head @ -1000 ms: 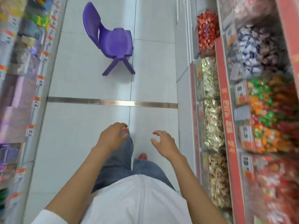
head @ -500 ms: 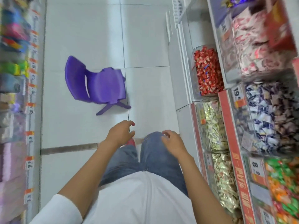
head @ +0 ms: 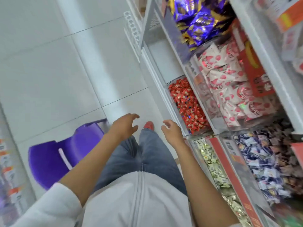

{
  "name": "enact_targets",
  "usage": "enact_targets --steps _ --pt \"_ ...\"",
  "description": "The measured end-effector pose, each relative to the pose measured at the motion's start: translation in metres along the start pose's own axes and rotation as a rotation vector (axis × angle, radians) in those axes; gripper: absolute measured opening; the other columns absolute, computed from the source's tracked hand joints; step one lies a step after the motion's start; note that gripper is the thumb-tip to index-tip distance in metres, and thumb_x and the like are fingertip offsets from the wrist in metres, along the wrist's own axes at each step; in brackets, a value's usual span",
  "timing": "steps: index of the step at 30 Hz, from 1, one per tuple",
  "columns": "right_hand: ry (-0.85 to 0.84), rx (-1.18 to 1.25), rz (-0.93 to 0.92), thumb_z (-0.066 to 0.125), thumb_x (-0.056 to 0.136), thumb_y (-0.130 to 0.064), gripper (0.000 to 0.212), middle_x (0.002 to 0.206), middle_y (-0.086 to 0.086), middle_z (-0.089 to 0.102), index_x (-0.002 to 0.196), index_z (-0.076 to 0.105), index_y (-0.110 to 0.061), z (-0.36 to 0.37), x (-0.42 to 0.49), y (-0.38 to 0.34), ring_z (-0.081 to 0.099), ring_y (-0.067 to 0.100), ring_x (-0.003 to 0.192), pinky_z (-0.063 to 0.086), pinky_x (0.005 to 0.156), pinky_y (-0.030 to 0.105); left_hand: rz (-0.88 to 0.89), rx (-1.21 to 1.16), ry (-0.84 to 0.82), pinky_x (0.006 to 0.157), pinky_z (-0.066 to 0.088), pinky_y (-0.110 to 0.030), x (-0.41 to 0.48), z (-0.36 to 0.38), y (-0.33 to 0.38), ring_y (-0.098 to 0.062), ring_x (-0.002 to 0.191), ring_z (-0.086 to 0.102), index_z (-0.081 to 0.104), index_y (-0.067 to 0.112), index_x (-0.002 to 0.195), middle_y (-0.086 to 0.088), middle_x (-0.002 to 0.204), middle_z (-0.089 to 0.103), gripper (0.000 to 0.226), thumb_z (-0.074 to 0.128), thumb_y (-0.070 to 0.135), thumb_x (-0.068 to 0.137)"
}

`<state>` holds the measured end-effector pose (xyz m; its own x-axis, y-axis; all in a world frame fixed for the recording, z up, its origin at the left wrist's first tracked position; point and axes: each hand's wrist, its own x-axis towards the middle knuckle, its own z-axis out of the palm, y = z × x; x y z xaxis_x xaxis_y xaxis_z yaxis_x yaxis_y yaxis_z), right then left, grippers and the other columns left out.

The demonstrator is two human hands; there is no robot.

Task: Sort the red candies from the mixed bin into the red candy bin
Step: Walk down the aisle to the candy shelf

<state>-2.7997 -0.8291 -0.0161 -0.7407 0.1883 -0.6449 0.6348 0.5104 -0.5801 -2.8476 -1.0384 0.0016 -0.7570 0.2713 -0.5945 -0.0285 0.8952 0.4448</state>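
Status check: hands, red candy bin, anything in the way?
Left hand open, empty. Right hand open, empty, near clear bin of red-wrapped candies. Purple plastic chair on floor at left, off the path.

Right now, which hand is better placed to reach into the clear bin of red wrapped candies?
Right. The right hand hangs open and empty beside the clear bin of red wrapped candies; the left hand is farther off, toward the purple plastic chair.

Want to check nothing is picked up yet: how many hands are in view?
2. Left hand over the floor near the purple chair; right hand beside the red candy bin. Both empty.
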Motion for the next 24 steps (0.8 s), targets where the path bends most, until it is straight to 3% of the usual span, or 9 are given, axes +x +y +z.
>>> enact_targets --steps 7,11,14,17,20,24 --pt "0.237 0.259 0.162 0.055 0.093 -0.016 0.033 0.128 0.007 0.056 0.125 0.056 -0.011 -0.023 0.054 -0.014 0.051 0.021 0.121 0.037 0.096 0.026 0.34 0.254 -0.117 0.099 0.041 -0.039 0.134 -0.06 0.062 -0.02 0.122 0.049 0.042 0.026 0.138 -0.001 0.134 0.053 0.051 0.058 0.035 0.09" --pt "0.437 0.261 0.266 0.06 0.091 -0.022 0.039 0.132 0.007 0.055 0.129 0.055 -0.011 -0.011 0.084 0.019 0.049 0.025 0.125 0.038 0.103 0.034 0.677 0.467 -0.091 0.11 0.024 -0.038 0.202 -0.033 0.084 -0.022 0.134 0.037 0.044 0.026 0.139 -0.001 0.143 0.046 0.064 0.065 0.049 0.083" --pt "0.6 0.199 0.361 0.066 0.088 -0.022 0.044 0.136 0.014 0.051 0.128 0.056 -0.007 0.014 0.106 0.048 0.043 0.03 0.13 0.032 0.107 0.035 0.876 0.513 -0.216 0.111 0.015 -0.033 0.241 0.009 0.082 -0.022 0.137 0.032 0.044 0.026 0.14 -0.001 0.147 0.041 0.071 0.069 0.05 0.078" --pt "0.721 0.17 0.42 0.068 0.087 -0.03 0.059 0.146 0.014 0.041 0.137 0.048 -0.008 0.037 0.131 0.082 0.033 0.028 0.138 0.025 0.113 0.035 0.991 0.614 -0.25 0.112 0.016 -0.038 0.286 0.049 0.079 -0.024 0.134 0.034 0.048 0.028 0.137 -0.003 0.144 0.043 0.072 0.07 0.056 0.074" --pt "0.898 0.113 0.394 0.073 0.083 -0.032 0.063 0.14 0.011 0.044 0.136 0.047 -0.012 0.067 0.158 0.128 0.037 0.028 0.131 0.028 0.111 0.04 1.121 0.523 -0.121 0.103 0.032 -0.045 0.334 0.09 0.06 -0.03 0.12 0.047 0.058 0.023 0.126 -0.006 0.129 0.053 0.069 0.077 0.054 0.067" --pt "1.188 0.022 0.314 0.077 0.078 -0.033 0.059 0.122 0.014 0.055 0.126 0.053 -0.008 0.099 0.187 0.175 0.047 0.03 0.118 0.039 0.103 0.046 1.427 0.383 0.302 0.086 0.033 -0.037 0.38 0.133 0.034 -0.023 0.102 0.047 0.059 0.023 0.107 -0.004 0.109 0.059 0.058 0.081 0.052 0.062"
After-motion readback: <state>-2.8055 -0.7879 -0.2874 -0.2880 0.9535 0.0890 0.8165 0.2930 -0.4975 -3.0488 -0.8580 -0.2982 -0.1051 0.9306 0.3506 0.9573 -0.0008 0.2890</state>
